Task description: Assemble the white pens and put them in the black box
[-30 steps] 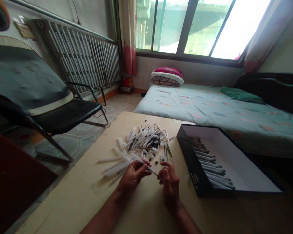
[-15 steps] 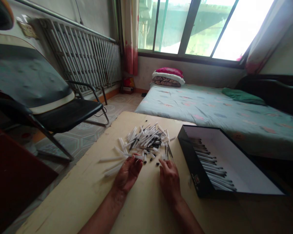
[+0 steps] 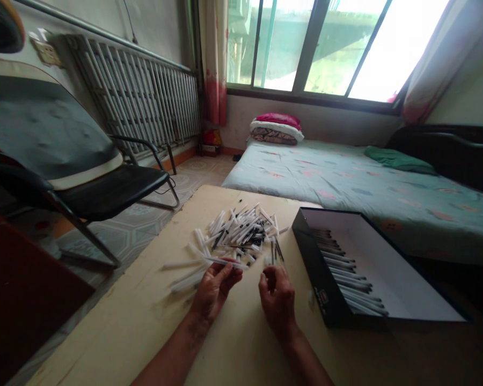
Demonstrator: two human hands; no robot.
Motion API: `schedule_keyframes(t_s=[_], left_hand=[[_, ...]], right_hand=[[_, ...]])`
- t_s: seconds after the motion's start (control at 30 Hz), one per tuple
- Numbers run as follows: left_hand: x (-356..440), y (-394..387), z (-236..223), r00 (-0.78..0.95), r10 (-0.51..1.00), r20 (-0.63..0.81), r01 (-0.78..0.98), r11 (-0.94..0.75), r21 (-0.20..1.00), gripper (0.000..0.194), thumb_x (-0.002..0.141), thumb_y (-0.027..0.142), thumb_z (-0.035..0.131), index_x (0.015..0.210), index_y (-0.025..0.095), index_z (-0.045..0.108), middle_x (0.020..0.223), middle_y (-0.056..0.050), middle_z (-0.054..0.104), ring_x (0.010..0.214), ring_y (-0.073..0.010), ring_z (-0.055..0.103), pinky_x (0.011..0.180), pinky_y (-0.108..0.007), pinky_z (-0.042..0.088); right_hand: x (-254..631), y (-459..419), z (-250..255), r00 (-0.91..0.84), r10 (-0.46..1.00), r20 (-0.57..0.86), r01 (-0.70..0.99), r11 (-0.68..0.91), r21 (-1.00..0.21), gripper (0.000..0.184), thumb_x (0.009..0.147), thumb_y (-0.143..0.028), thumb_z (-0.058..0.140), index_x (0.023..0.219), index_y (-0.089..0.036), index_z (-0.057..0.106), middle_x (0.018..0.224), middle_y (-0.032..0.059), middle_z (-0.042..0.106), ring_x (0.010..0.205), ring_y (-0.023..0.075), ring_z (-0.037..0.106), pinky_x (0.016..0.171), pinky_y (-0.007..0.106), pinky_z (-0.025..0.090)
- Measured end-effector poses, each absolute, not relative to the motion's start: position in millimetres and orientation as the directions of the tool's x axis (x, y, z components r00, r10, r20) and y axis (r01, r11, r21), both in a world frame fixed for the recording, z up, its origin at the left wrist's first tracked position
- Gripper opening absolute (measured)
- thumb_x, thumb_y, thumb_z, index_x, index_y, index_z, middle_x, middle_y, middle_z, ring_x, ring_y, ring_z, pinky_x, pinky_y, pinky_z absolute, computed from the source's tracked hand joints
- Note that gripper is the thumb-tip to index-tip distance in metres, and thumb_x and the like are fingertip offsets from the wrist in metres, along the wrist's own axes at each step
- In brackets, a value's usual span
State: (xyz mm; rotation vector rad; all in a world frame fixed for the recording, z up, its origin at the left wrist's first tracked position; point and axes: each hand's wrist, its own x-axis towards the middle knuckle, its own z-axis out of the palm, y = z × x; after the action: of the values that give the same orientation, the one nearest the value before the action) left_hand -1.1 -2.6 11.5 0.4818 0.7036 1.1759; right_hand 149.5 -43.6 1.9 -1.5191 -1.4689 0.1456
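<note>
My left hand (image 3: 216, 284) pinches a translucent white pen barrel (image 3: 231, 264) between thumb and fingers, its free end pointing right. To its right, my right hand (image 3: 277, 295) is closed with the fingertips drawn together; whatever it may hold is too small or hidden to make out. Just beyond both hands lies a loose pile of pen parts (image 3: 243, 228), white barrels mixed with small black pieces. A few longer white tubes (image 3: 185, 279) fan out beside my left hand. Thin dark refills (image 3: 277, 251) lie past my right hand.
A black box with a white inside (image 3: 402, 262) stands on the table (image 3: 225, 343) at the right, with a row of pens (image 3: 348, 273) along its left side. Beyond the table is a bed (image 3: 322, 166); a black chair (image 3: 104, 185) stands at the left.
My left hand has turned slightly, and its barrel now reaches further right. My right hand has drawn back a little and its fingers have closed; the small black piece by its fingertips is out of sight.
</note>
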Motion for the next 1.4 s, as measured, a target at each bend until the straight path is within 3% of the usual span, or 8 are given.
schedule_keyframes(t_s=[0.13, 0.23, 0.4, 0.83, 1.0, 1.23, 1.4], left_hand=[[1.3, -4.9, 10.2, 0.263, 0.937, -0.229, -0.611, 0.346, 0.712, 0.019, 0.070, 0.015, 0.070, 0.087, 0.014, 0.061, 0.077, -0.005, 0.071, 0.070, -0.0140, 0.067, 0.072, -0.027, 0.053], [2.1, -4.9, 8.9, 0.269, 0.936, -0.228, -0.595, 0.348, 0.725, 0.019, 0.070, 0.017, 0.070, 0.087, 0.014, 0.061, 0.079, -0.005, 0.071, 0.070, -0.0140, 0.066, 0.074, -0.028, 0.053], [3.0, -4.4, 7.3, 0.275, 0.935, -0.224, -0.587, 0.348, 0.732, 0.019, 0.070, 0.018, 0.070, 0.086, 0.014, 0.061, 0.079, -0.005, 0.070, 0.070, -0.0140, 0.066, 0.074, -0.028, 0.052], [3.5, -6.0, 7.4, 0.286, 0.938, -0.193, -0.586, 0.331, 0.740, 0.018, 0.069, 0.020, 0.071, 0.084, 0.014, 0.063, 0.078, -0.005, 0.070, 0.070, -0.0145, 0.066, 0.075, -0.029, 0.050], [3.9, -5.1, 6.6, 0.286, 0.943, -0.169, -0.570, 0.309, 0.762, 0.016, 0.069, 0.021, 0.071, 0.083, 0.015, 0.064, 0.079, -0.005, 0.070, 0.069, -0.0144, 0.065, 0.073, -0.029, 0.051], [3.8, -6.1, 7.7, 0.299, 0.941, -0.157, -0.535, 0.302, 0.789, 0.015, 0.069, 0.020, 0.071, 0.081, 0.015, 0.063, 0.076, -0.003, 0.069, 0.067, -0.0137, 0.064, 0.071, -0.028, 0.051], [2.7, -4.0, 5.0, 0.260, 0.952, -0.160, -0.551, 0.282, 0.785, 0.016, 0.070, 0.021, 0.070, 0.082, 0.014, 0.063, 0.075, -0.003, 0.069, 0.067, -0.0131, 0.064, 0.072, -0.028, 0.050]], right_hand=[[145.7, -47.8, 3.2, 0.350, 0.813, 0.464, 0.474, 0.274, -0.837, 0.004, 0.082, -0.021, 0.049, 0.084, -0.018, 0.050, 0.069, -0.0013, 0.051, 0.060, 0.0124, 0.052, 0.059, 0.024, 0.043], [143.2, -48.1, -0.8, 0.335, 0.841, 0.425, 0.365, 0.300, -0.882, 0.007, 0.082, -0.021, 0.051, 0.088, -0.018, 0.051, 0.073, 0.0000, 0.056, 0.065, 0.0129, 0.056, 0.062, 0.025, 0.046], [142.8, -47.2, -4.4, 0.288, 0.877, 0.384, 0.317, 0.291, -0.903, 0.013, 0.083, -0.022, 0.052, 0.094, -0.018, 0.055, 0.081, 0.0036, 0.061, 0.071, 0.0143, 0.061, 0.066, 0.026, 0.049], [139.7, -44.1, -3.2, 0.292, 0.906, 0.306, 0.140, 0.276, -0.951, 0.017, 0.082, -0.029, 0.055, 0.093, -0.016, 0.056, 0.074, 0.0036, 0.064, 0.061, 0.0136, 0.063, 0.059, 0.025, 0.051], [141.8, -44.3, -4.2, 0.278, 0.928, 0.247, 0.214, 0.191, -0.958, 0.021, 0.084, -0.036, 0.052, 0.089, -0.016, 0.056, 0.064, 0.0006, 0.062, 0.053, 0.0125, 0.060, 0.053, 0.022, 0.048], [144.4, -44.1, -8.5, 0.191, 0.934, 0.303, 0.461, 0.187, -0.868, 0.036, 0.092, -0.039, 0.034, 0.066, -0.019, 0.048, 0.051, -0.0033, 0.050, 0.042, 0.0091, 0.048, 0.044, 0.018, 0.037], [142.1, -45.6, -4.6, 0.153, 0.941, 0.302, 0.472, 0.199, -0.859, 0.023, 0.091, -0.036, 0.036, 0.092, -0.018, 0.050, 0.062, -0.0028, 0.056, 0.048, 0.0100, 0.051, 0.048, 0.019, 0.038]])
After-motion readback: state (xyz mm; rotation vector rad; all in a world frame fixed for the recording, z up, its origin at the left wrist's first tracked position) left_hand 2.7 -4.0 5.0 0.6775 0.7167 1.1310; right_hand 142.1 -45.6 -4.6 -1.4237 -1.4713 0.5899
